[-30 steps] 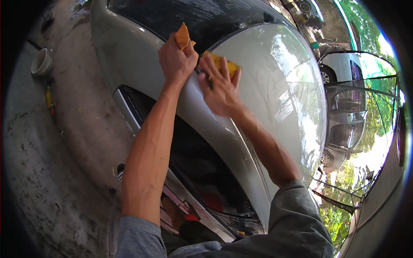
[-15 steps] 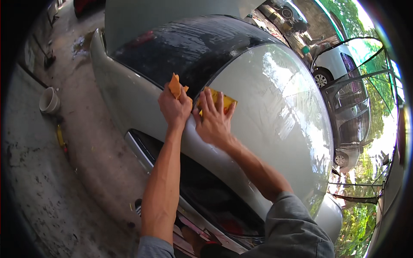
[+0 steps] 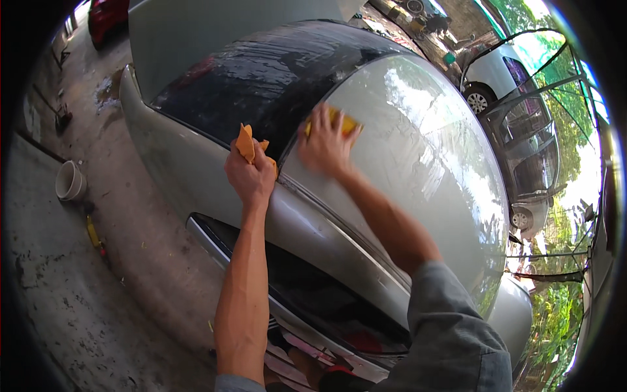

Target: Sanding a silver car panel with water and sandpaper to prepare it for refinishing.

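My left hand is closed around a crumpled orange cloth, parts of which stick out above the fist and beside it. It rests by the corner where the silver car's dark rear window meets the roof edge. With fingers laid over it, my right hand holds a flat yellow pad down on the pale silver roof. The pad lies just beside the rear window's border; its underside is hidden. The roof is shiny with reflections, and the rear glass looks wet and streaked.
Behind the window a grey panel of the car stands raised. A white bucket and a small yellow object are on the concrete floor at left. A red car is at far left; a dark van stands at right.
My right hand and the yellow pad have slid farther up the roof, away from me and slightly right. My left hand still grips the orange cloth; the whole view has shifted a little.
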The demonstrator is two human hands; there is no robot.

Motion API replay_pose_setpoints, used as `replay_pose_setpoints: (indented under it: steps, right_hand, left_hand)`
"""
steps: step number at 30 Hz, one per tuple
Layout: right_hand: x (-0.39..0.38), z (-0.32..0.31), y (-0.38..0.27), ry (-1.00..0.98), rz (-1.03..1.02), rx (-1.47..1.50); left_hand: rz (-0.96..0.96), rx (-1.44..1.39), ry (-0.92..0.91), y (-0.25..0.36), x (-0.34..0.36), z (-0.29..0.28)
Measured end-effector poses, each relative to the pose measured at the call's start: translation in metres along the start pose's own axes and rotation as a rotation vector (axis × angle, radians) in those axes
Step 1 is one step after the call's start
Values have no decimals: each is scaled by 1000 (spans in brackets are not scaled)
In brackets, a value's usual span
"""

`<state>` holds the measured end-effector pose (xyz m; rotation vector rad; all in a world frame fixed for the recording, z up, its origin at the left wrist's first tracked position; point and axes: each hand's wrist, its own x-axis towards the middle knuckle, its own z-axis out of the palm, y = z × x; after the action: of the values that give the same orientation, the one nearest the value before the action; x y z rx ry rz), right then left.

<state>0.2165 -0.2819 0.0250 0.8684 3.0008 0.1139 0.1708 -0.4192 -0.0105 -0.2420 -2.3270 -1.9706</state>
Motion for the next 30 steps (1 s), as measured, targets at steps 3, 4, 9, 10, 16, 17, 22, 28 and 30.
replay_pose_setpoints:
  steps: [3,4,9,10,16,17,22,28,30]
  right_hand:
    - [23,-2,5,122,206,5]
    - [5,3,-3,108,189,17]
    - [7,-3,36,101,-94,-46]
    - [6,-6,38,84,-146,-21]
    - [-74,-52,66,-295,-791,66]
    - [-51,-48,61,-264,-889,76]
    - [-112,-58,110,-336,-892,33]
    - [-95,-53,82,-296,-874,79]
    - [-90,-48,71,-239,-888,98]
  left_hand:
    - [3,-2,4,-5,2,4]
    - [-6,18,16,-10,4,-2]
    - [-25,-5,-26,2,-2,10]
    - [-38,4,-29,-1,-3,8]
    - [17,53,14,6,-1,0]
    - [10,18,23,3,1,6]
    - [-31,-35,24,-1,3,-1]
    - [6,29,52,-6,3,8]
    - [7,-12,52,-11,3,3]
